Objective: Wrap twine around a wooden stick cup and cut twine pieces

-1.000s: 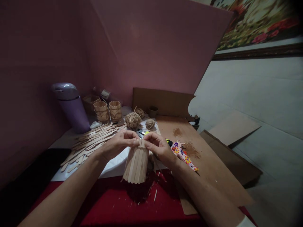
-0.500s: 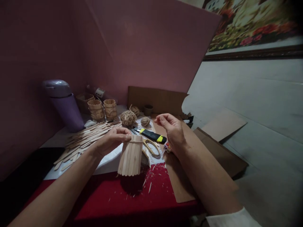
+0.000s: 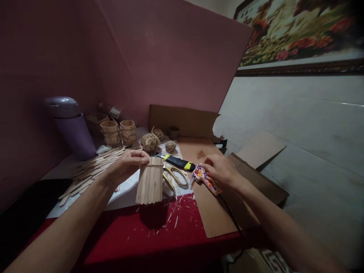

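My left hand (image 3: 125, 167) grips the top of a small cup made of upright wooden craft sticks (image 3: 150, 185) and holds it just above the red cloth (image 3: 136, 235). My right hand (image 3: 220, 170) rests with curled fingers on a flower-patterned glue gun (image 3: 203, 177) that lies on a brown cardboard sheet (image 3: 212, 212). Between the hands lie gold-handled scissors (image 3: 178, 177) and a black and yellow utility knife (image 3: 178, 162).
Loose craft sticks (image 3: 91, 168) are spread on white paper at the left. Behind them stand a purple flask (image 3: 71, 127), two finished stick cups (image 3: 119, 132) and balls of twine (image 3: 150, 142). Cardboard pieces (image 3: 261, 151) lie on the floor at the right. Wood slivers litter the cloth.
My right hand let go of the stick cup, swung right and came down onto the glue gun. My left hand kept the cup and shifted it slightly left.
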Motion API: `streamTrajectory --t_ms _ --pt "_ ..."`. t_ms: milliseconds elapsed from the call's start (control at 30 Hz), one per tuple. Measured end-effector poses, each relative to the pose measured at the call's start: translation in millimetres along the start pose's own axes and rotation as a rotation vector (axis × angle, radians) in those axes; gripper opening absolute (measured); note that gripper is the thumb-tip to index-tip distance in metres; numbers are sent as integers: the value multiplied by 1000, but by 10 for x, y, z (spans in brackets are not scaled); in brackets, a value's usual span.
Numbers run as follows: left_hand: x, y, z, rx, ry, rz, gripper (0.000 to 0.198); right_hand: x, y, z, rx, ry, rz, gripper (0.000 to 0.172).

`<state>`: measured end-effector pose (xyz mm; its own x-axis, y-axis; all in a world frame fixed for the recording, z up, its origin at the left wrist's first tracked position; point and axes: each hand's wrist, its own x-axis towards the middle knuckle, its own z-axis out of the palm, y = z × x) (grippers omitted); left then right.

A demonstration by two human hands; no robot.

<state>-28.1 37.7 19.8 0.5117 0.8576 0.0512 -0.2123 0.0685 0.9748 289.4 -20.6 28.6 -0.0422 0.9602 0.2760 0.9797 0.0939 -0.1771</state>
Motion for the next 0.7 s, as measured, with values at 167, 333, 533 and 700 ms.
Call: streamTrajectory --t_ms 167,333,533,700 --pt "11 -19 -5 14 -2 3 16 -267 -27 126 -90 -113 76 47" --pt "12 -47 -8 23 -11 -14 16 -287 95 339 65 -116 -12 28" --pt "22 -59 -14 23 -32 -14 14 -331 258 266 404 -138 -42 27" --pt "15 -57 -1 30 -40 -21 14 -429 259 203 820 -202 91 32"
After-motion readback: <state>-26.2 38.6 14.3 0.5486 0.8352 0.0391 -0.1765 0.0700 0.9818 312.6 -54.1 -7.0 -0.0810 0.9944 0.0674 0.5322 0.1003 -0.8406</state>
